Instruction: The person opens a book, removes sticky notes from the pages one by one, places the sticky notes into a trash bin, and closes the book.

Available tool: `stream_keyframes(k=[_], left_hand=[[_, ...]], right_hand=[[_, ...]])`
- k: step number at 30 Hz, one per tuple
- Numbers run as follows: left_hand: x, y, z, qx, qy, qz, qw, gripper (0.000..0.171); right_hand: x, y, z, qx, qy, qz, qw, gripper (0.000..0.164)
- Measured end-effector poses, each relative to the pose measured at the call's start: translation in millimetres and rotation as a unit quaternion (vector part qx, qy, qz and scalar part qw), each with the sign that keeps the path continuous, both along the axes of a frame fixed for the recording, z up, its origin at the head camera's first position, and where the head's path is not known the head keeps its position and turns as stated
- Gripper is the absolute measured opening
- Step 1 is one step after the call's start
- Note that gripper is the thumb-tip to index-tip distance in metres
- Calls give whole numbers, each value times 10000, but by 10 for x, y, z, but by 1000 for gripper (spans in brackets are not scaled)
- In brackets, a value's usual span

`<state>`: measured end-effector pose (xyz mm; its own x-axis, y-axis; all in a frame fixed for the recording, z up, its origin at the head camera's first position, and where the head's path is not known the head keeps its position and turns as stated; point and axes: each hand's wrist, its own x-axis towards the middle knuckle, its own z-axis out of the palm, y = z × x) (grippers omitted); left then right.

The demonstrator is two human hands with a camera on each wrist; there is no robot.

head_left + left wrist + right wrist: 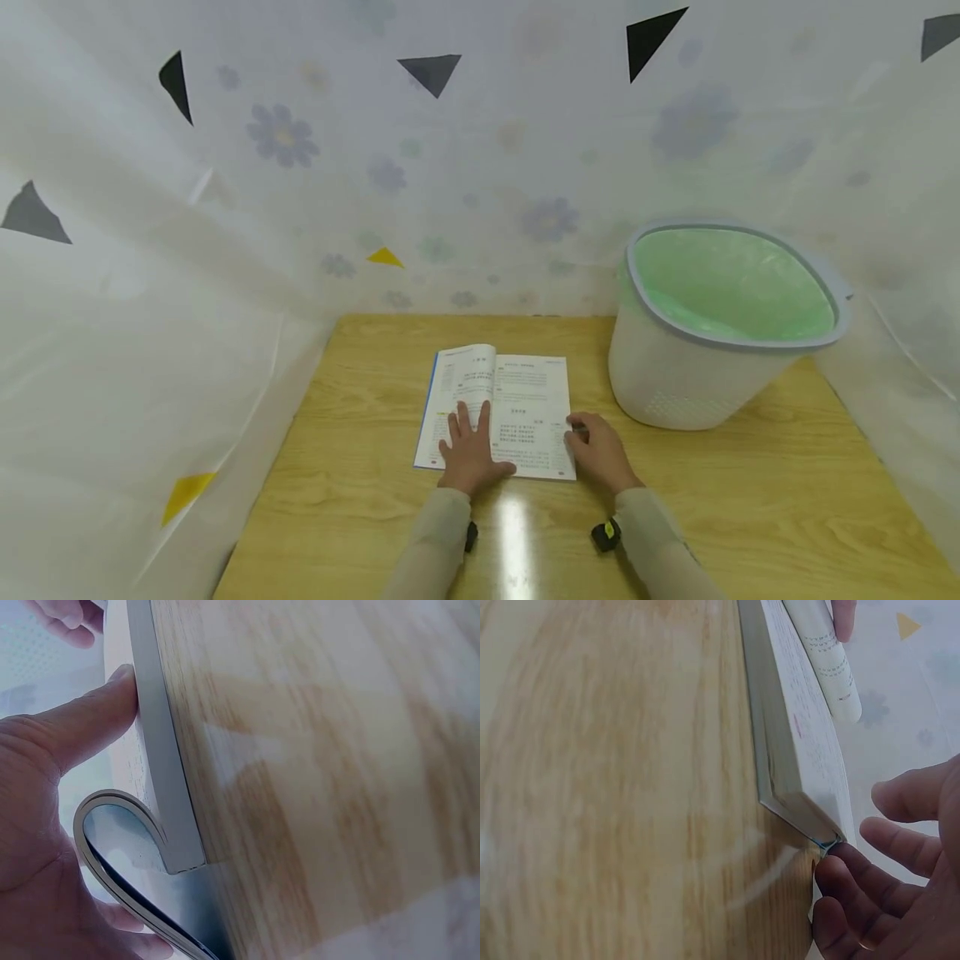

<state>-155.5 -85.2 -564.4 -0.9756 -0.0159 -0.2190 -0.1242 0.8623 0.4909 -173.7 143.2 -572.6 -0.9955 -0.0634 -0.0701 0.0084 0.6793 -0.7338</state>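
Note:
An open book [528, 383] with printed pages lies on the wooden table. My left hand [471, 457] is spread over its left page, the fingers apart and the thumb reaching across to the lower edge of the right page. Under that palm, the left-hand pages bow up in a curve [97, 817], as the left wrist view shows. My right hand [602, 457] is at the book's right edge. There, in the right wrist view, bent fingertips touch the corner of the cover, while the thumb [907, 796] stays apart from the book.
A large pale basket [675, 383] with a grey rim and a green inside stands on the table [360, 517], to the right of the book. Behind the table hangs a whitish sheet [480, 183] with flowers and triangles, which also runs along both sides.

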Motion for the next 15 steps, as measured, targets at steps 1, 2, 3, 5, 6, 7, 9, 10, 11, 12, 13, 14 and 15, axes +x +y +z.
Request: stream_keyframes(k=[1, 2, 3, 5, 6, 7, 9, 10, 11, 12, 13, 14, 15], left_hand=[[1, 1, -1, -23, -9, -15, 10000, 118], [4, 3, -2, -27, -7, -19, 10000, 118], [10, 3, -3, -46, -17, -23, 10000, 118], [22, 1, -1, -20, -22, -9, 10000, 118], [29, -1, 1, 9, -17, 9, 10000, 118], [35, -3, 4, 14, -13, 21, 10000, 118], [40, -6, 10, 51, -1, 43, 10000, 117], [37, -5, 13, 53, -5, 45, 10000, 117], [32, -5, 14, 40, -7, 42, 10000, 117], [27, -4, 18, 31, 3, 37, 10000, 117], [24, -2, 15, 19, 22, 26, 10000, 117], [21, 3, 15, 28, 33, 17, 10000, 117], [22, 9, 18, 37, 24, 5, 10000, 118]], right_hand=[[2, 1, -1, -10, 4, -23, 10000, 38], [4, 1, -4, -41, 14, -38, 10000, 38], [4, -1, -9, -66, 44, -42, 10000, 39], [7, -11, -23, -126, 42, -104, 9999, 40], [5, -18, -32, -142, 50, -132, 9998, 40], [4, -26, -39, -148, 46, -154, 9998, 40], [-3, -40, -49, -182, 34, -213, 9996, 41], [-6, -46, -51, -201, 12, -267, 9994, 42], [-12, -51, -51, -216, 9, -297, 9993, 42], [-19, -54, -48, -249, 0, -333, 9991, 42], [-20, -51, -47, -265, 21, -350, 9990, 42], [-22, -46, -50, -290, 47, -363, 9989, 42], [-24, -40, -52, -308, 68, -382, 9988, 42]])
